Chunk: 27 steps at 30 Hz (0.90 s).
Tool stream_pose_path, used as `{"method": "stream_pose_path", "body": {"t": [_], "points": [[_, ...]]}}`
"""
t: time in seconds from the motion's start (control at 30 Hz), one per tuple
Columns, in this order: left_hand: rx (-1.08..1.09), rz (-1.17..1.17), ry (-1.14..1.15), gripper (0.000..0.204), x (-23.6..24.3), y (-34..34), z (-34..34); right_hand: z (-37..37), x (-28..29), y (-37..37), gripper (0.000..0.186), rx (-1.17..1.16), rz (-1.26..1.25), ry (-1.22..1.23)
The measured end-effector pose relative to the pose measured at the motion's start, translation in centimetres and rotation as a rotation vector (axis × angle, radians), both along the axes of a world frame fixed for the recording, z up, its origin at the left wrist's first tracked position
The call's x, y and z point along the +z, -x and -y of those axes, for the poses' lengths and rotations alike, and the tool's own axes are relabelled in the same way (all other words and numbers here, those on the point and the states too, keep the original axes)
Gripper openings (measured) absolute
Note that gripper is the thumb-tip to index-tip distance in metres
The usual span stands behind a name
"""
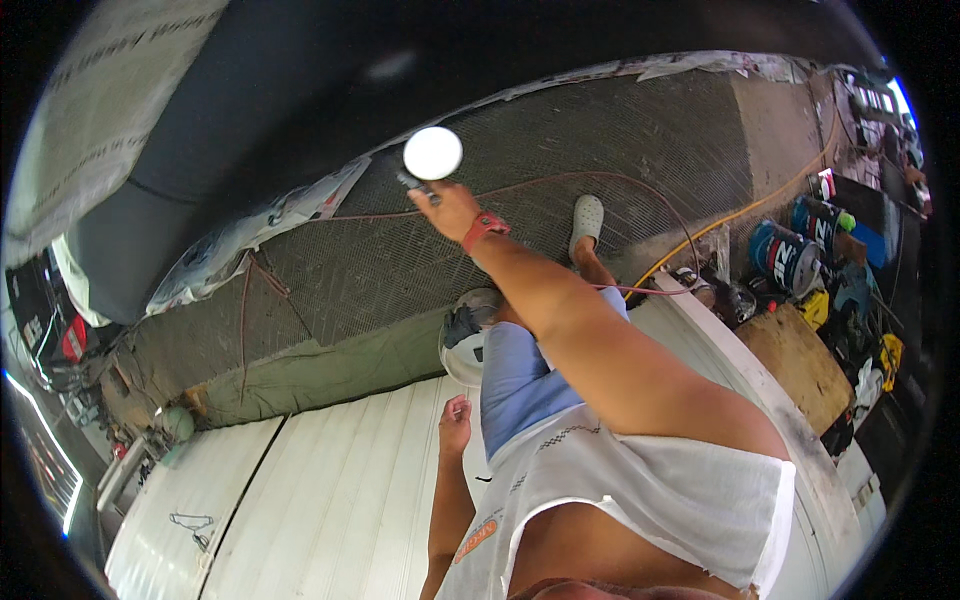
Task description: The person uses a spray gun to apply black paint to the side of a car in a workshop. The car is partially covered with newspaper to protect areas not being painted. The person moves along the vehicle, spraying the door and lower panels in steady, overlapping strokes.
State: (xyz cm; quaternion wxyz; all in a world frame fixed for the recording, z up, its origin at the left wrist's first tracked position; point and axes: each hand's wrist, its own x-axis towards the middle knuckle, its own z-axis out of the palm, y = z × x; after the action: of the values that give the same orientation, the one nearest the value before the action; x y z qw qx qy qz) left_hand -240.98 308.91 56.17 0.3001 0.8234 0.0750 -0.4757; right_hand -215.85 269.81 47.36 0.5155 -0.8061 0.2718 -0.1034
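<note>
My right hand (447, 212), with a red band on the wrist, reaches out and is closed round a spray gun (418, 186) topped by a round white cup (433, 153). The gun is close to a glossy black vehicle panel (300, 110), whose lower edge is hung with masking paper and plastic film (240, 240). Whether the gun touches the panel I cannot tell. My left hand (455, 425) hangs low by my side, fingers curled in, and nothing shows in it.
A white bucket (462, 362) with dark cloth stands by my legs. A thin reddish hose (560, 178) and a yellow-orange hose (690, 243) cross the dark textured mat (640, 130). Blue paint pails (782, 255) and a wooden board (790, 370) are at right. White ribbed panels (330, 480) lie behind.
</note>
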Motion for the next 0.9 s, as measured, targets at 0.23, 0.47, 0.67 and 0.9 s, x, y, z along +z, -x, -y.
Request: {"method": "stream_pose_path", "body": {"t": [0.23,0.47,0.67,0.9], "points": [[-0.111,0.068,0.084,0.03,-0.9,-3.9,6.0,17.3,-1.0,12.6,0.037,-0.381,-0.055,0.162],[-0.274,0.083,0.091,0.031,-0.3,-5.9,15.9,32.3,0.4,22.2,0.039,-0.696,0.063,0.112],[-0.243,-0.047,0.074,0.032,2.4,-5.0,23.2,42.4,4.9,27.5,0.045,-0.893,0.055,0.203],[-0.269,-0.012,0.114,0.032,1.6,-3.6,21.4,44.8,7.0,27.1,0.047,-1.017,0.111,0.181]]}}
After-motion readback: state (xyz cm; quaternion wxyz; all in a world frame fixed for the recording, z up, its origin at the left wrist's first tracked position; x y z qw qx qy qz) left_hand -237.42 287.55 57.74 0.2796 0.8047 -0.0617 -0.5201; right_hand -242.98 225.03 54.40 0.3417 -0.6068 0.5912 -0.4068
